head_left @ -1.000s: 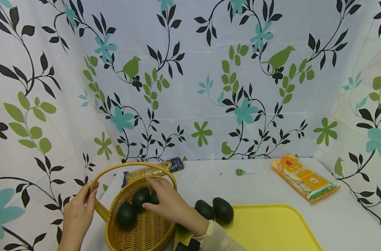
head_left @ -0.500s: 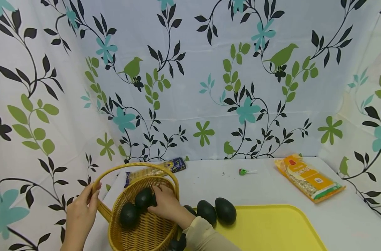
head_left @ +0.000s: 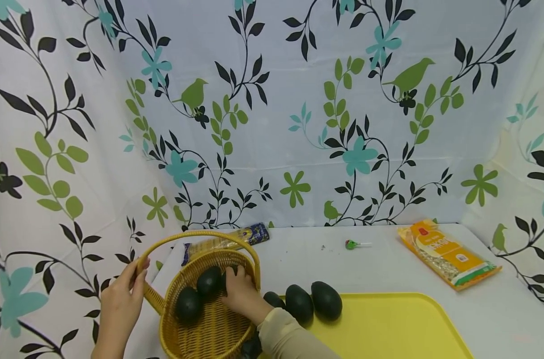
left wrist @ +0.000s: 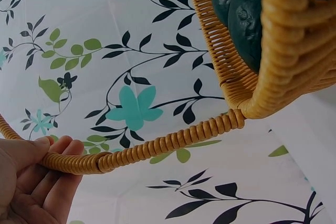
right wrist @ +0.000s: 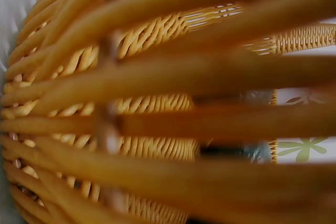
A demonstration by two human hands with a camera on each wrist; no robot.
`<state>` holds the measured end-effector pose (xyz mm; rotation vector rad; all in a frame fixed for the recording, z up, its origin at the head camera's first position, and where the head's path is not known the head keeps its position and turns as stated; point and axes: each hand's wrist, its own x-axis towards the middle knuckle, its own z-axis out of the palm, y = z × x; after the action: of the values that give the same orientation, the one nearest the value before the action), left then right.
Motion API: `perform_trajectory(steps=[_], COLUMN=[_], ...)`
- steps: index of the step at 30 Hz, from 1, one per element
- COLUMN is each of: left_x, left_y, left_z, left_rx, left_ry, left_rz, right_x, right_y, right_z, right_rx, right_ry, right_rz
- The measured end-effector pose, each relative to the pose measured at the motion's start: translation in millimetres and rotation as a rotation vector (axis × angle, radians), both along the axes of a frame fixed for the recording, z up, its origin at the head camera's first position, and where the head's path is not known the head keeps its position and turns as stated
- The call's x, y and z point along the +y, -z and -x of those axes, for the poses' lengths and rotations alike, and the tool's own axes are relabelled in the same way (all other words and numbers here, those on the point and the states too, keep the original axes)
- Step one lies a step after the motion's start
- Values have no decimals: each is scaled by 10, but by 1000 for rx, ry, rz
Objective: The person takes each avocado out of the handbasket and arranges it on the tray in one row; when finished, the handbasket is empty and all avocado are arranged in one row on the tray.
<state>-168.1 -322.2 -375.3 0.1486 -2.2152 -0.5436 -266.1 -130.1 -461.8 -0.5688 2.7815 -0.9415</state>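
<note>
A yellow wicker basket [head_left: 209, 334] stands tilted in the head view, its tall arched handle rising at the far side. My left hand [head_left: 121, 304] grips that handle on the left; in the left wrist view the thumb and fingers [left wrist: 62, 150] pinch the handle [left wrist: 168, 142]. Two dark green avocados, one nearer [head_left: 189, 304] and one farther [head_left: 209, 281], lie inside. My right hand [head_left: 245, 298] reaches into the basket, fingers curled over another avocado [head_left: 227, 275], mostly hidden beneath them. Blurred basket weave [right wrist: 220, 74] fills the right wrist view, hiding that hand.
Several more avocados, including a large one [head_left: 327, 300], lie on the yellow tray [head_left: 379, 324] right of the basket. Behind are a pasta packet [head_left: 254, 233], a green lollipop [head_left: 352, 244] and an orange packet of grains [head_left: 447, 254]. A patterned curtain [head_left: 272, 149] stands behind the table.
My right hand's fingers have gone from stretched over the avocado to curled on it, inside the basket. The view has shifted slightly. My left hand keeps its grip on the handle.
</note>
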Motion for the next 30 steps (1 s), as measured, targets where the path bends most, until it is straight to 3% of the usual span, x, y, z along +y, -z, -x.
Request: perform_trajectory(steps=[15,21,30], left_x=[8,10,-11], left_y=[8,8,3], left_z=[16,9,1], left_rx=[22,33,24], left_ry=[8,11,10], left_rz=[14,24,20], right_x=[2,37,159], right_y=[9,-15,-150], right_z=[23,-21,-118], right_rx=[9,63,186], right_ry=[-7,-38,-91], right_rz=[-20,-11,100])
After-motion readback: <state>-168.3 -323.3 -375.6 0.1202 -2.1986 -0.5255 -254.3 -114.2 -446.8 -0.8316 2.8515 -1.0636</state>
